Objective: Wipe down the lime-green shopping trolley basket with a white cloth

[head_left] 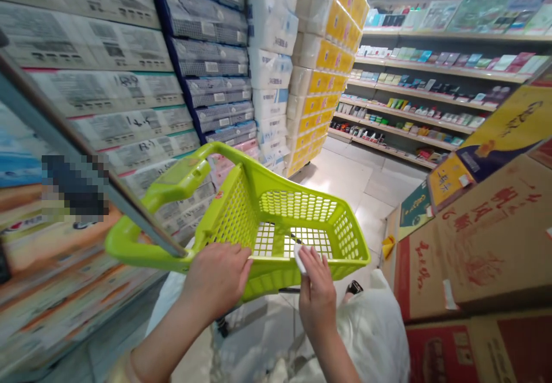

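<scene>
The near rim of the green cart (269, 269) is grasped by the left hand (219, 271); farther along it, a white cloth (299, 260) is held in the right hand (318, 279), best pressed flat and drawn evenly.

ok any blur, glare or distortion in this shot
All in the head view: packs at lower left smeared, glare on the floor, cart, left hand and right hand fairly sharp, edges stretched wide-angle style, pixelated patch at left.
</scene>
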Demonstrator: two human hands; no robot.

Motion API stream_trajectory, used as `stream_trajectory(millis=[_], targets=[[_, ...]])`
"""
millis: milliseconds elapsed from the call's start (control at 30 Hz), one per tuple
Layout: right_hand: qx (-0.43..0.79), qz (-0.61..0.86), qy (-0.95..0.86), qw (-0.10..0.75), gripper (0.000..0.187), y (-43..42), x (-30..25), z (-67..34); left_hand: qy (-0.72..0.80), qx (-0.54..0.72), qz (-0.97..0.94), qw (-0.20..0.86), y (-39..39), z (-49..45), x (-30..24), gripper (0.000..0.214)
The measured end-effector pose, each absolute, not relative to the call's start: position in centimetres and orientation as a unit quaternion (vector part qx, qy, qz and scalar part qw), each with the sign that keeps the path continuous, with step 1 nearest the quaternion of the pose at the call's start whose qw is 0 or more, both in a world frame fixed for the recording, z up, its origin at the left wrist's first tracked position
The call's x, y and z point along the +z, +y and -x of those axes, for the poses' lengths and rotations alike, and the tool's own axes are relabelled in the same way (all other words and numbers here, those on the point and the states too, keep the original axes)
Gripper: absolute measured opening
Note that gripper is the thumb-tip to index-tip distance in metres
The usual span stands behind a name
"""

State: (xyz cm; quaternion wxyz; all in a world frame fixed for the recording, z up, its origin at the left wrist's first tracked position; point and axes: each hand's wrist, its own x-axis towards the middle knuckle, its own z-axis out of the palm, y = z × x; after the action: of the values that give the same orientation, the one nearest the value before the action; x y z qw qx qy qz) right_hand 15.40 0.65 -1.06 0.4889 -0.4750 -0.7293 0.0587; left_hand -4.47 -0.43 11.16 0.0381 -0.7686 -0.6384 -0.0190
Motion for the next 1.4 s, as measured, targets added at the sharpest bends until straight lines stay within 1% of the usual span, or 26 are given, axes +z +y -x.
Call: stream_trajectory(millis=[133,200,400,467,600,733,833,1000,1067,1233,1400], targets=[[0.085,0.406,-0.784,0.463,0.053,-0.1,0.3,-12.6,-0.63,-0.043,0.775,0.024,-0.2,4.9,11.0,0.027],[0.085,0.395,-0.792,0.459,0.054,-0.2,0.6,-11.8,-0.617,-0.054,0.784,0.022,-0.2,5.2,10.8,0.028],[0.033,0.507,-0.712,0.484,0.054,0.0,0.1,-11.7,-0.586,-0.054,0.807,0.049,-0.1,5.8,10.3,0.029],[0.034,0.5,-0.716,0.486,0.052,-0.4,0.5,-10.3,-0.578,-0.059,0.812,0.057,-0.2,5.9,10.2,0.03],[0.044,0.442,-0.754,0.484,0.048,-0.7,1.2,-8.5,-0.563,-0.069,0.82,0.072,-0.4,5.9,10.0,0.031],[0.01,0.497,-0.706,0.505,0.052,-0.2,-0.3,-11.4,-0.563,-0.086,0.816,0.093,-0.7,5.8,9.9,0.027],[0.01,0.528,-0.673,0.518,0.053,-0.2,-0.9,-12.7,-0.574,-0.088,0.808,0.102,-0.8,5.5,10.0,0.026],[0.048,0.424,-0.752,0.503,0.053,-1.2,0.1,-10.8,-0.584,-0.093,0.8,0.1,-1.2,4.9,10.2,0.025],[0.05,0.422,-0.748,0.509,0.053,-1.4,0.1,-10.8,-0.584,-0.097,0.8,0.097,-1.4,4.8,10.3,0.024],[0.032,0.487,-0.684,0.542,0.054,-2.1,-0.4,-11.7,-0.571,-0.089,0.809,0.108,-1.9,4.6,10.2,0.022],[0.054,0.396,-0.759,0.515,0.051,-3.3,0.5,-11.0,-0.558,-0.081,0.816,0.126,-2.5,4.4,10.2,0.02]])
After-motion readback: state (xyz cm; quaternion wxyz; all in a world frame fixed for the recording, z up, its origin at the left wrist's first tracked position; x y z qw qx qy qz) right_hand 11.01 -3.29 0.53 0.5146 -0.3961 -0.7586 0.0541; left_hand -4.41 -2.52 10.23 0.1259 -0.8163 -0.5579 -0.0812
